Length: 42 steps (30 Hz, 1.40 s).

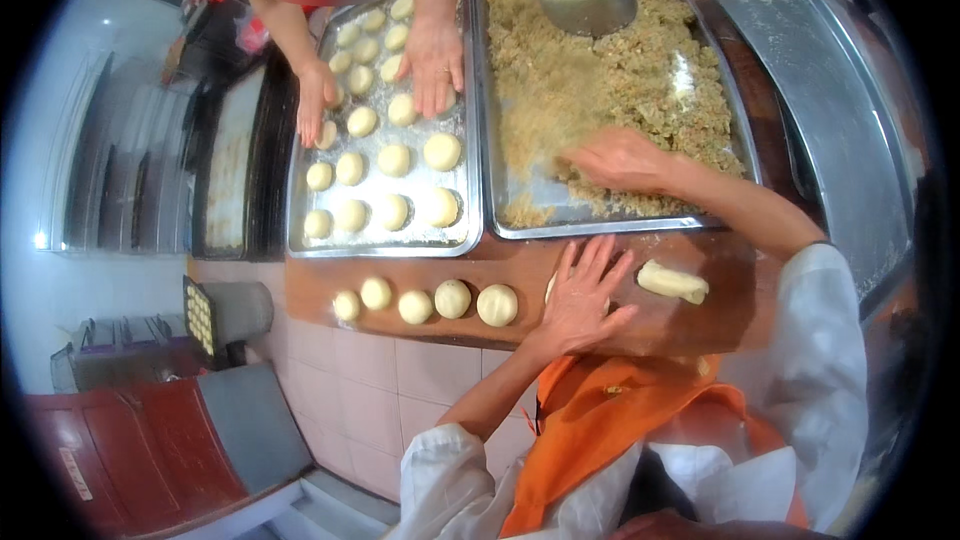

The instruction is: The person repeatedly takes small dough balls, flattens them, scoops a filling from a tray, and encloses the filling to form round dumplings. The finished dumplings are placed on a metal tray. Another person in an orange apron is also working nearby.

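My left hand [585, 300] lies palm down with spread fingers on a piece of dough [551, 287], mostly hidden under it, on the wooden table [525, 251]. My right hand [619, 159] is slightly blurred, its fingers curled down at the crumbly filling [652, 97] in a metal tray [600, 229]; whether it grips any cannot be told. Right of my left hand lies a short dough roll [672, 282]. To its left several round dough pieces [496, 305] form a row along the table edge. A metal container of pale granular powder [581, 4] stands in the filling.
A co-worker's two hands [433, 64] press on dough rounds in a floured metal tray [386, 249] at the upper left. Long metal trays [832, 112] lie at the right, one over another. Dark trays [232, 157] stand left of the table. A tray of small pieces [200, 315] is farther off.
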Each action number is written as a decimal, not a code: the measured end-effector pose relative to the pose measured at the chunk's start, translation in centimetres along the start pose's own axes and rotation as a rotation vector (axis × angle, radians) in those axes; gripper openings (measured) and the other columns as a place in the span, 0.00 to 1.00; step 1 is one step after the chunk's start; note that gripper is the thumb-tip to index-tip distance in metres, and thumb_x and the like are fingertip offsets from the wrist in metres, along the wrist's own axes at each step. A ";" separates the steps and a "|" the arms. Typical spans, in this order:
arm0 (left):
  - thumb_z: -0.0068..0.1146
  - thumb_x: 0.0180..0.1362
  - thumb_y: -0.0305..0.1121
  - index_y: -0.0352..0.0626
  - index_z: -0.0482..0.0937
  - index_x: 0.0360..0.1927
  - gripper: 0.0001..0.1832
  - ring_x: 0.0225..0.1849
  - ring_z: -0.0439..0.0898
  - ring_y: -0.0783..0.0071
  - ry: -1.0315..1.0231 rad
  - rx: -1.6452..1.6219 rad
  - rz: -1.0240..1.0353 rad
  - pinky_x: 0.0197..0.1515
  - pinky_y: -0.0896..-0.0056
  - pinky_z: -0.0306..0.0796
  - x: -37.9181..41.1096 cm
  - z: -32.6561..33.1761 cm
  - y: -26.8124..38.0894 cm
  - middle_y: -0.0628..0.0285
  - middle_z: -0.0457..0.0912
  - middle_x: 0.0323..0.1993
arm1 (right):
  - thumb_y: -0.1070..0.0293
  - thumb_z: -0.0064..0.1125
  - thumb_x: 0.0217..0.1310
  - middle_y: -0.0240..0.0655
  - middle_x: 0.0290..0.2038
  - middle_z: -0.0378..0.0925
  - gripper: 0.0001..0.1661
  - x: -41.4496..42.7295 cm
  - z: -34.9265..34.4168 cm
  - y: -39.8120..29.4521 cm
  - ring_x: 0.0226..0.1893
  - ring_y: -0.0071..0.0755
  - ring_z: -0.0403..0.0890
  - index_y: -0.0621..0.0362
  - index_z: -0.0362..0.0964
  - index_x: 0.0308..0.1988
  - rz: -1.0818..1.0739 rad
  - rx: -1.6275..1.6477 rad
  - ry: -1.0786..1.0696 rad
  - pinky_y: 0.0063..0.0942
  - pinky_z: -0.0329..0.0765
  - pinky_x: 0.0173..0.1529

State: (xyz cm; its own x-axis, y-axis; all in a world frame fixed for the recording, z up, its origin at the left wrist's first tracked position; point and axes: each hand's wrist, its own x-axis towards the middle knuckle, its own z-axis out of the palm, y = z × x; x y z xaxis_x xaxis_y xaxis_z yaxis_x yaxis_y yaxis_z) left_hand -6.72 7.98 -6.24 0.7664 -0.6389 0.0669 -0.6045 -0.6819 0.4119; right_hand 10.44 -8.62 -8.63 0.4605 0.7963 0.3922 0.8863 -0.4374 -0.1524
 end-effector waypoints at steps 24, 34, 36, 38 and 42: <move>0.55 0.51 0.32 0.43 0.66 0.42 0.16 0.51 0.71 0.65 -0.327 -1.713 -0.201 0.49 0.68 0.67 -2.5 -5.8 0.2 0.57 0.71 0.46 | 0.68 0.59 0.47 0.40 0.38 0.70 0.19 -1.1 -7.5 -5.0 0.34 0.45 0.74 0.57 0.67 0.42 0.183 -0.054 0.190 0.37 0.73 0.37; 0.47 0.59 0.34 0.38 0.60 0.58 0.24 0.52 0.71 0.64 0.009 -2.545 -0.425 0.56 0.65 0.66 0.4 -2.7 2.3 0.53 0.71 0.50 | 0.63 0.54 0.51 0.41 0.25 0.67 0.09 -1.9 -4.2 -3.3 0.24 0.44 0.74 0.56 0.65 0.29 0.402 -0.268 -0.089 0.38 0.72 0.28; 0.46 0.60 0.35 0.38 0.61 0.58 0.23 0.52 0.71 0.63 0.011 -2.508 -0.420 0.57 0.64 0.66 0.4 -2.6 2.1 0.52 0.70 0.51 | 0.63 0.52 0.53 0.42 0.23 0.68 0.10 -1.7 -4.4 -2.4 0.22 0.45 0.74 0.57 0.66 0.27 0.389 -0.208 -0.036 0.39 0.72 0.27; 0.45 0.60 0.35 0.38 0.61 0.57 0.23 0.52 0.71 0.63 0.026 -2.517 -0.422 0.57 0.63 0.66 0.4 -2.8 2.2 0.52 0.70 0.51 | 0.63 0.50 0.56 0.43 0.22 0.69 0.12 -2.5 -4.2 -1.0 0.21 0.47 0.74 0.58 0.66 0.25 0.354 -0.096 0.100 0.40 0.71 0.26; 0.43 0.60 0.35 0.37 0.60 0.58 0.23 0.53 0.70 0.60 0.064 -2.616 -0.486 0.57 0.62 0.65 0.8 -2.8 2.3 0.48 0.69 0.51 | 0.62 0.46 0.61 0.45 0.25 0.73 0.15 -1.4 -6.3 -0.5 0.25 0.52 0.73 0.62 0.65 0.27 0.672 0.241 0.194 0.37 0.70 0.29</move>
State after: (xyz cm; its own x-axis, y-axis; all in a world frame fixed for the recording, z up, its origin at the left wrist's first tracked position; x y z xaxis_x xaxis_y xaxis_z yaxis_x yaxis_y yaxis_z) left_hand -6.88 6.90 -2.75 0.7240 -0.6266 -0.2885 0.6665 0.7433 0.0582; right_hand 9.07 -12.15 -3.40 0.9102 0.2917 0.2939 0.4134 -0.6829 -0.6023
